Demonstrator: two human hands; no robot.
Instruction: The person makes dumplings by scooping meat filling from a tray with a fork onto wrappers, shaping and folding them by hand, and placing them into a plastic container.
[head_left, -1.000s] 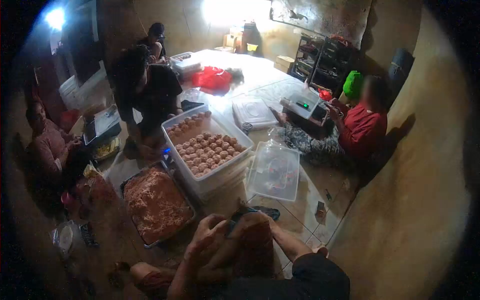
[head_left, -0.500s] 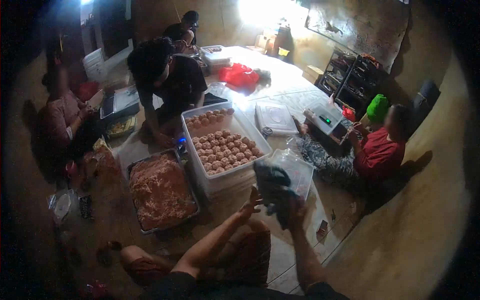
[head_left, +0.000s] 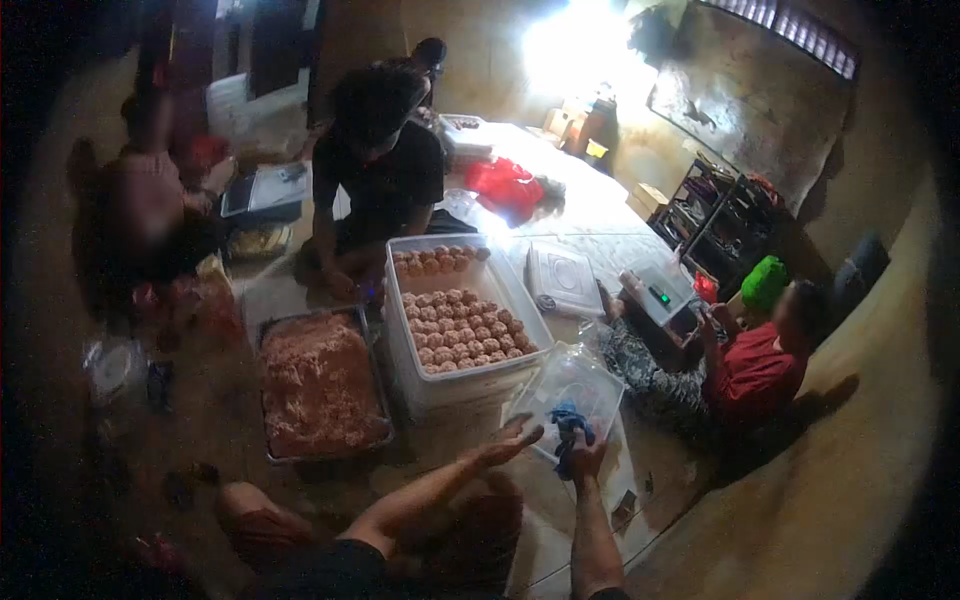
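My right hand (head_left: 588,455) grips a crumpled dark blue cloth (head_left: 570,425) over a clear plastic lid (head_left: 590,375). Just to its left, my left hand (head_left: 508,443) is stretched out with fingers apart and holds nothing. Ahead of my hands stands a tall white plastic tub (head_left: 450,395) with several rows of round pinkish-brown balls (head_left: 465,325) in it. Left of the tub, a dark-rimmed tray (head_left: 385,420) is heaped with a coarse pinkish-brown mass (head_left: 320,385).
A person in black (head_left: 385,180) sits behind the tub and tray. On the right, a person in a red shirt (head_left: 762,365) sits by a clear box with a green-lit display (head_left: 659,295). Another closed box (head_left: 565,280) stands beyond the tub. Someone sits at far left (head_left: 150,190).
The cloth, spread and raised before, is now bunched smaller and lower in my right hand. My left hand has turned, fingers pointing to the right. The camera view has shifted slightly.
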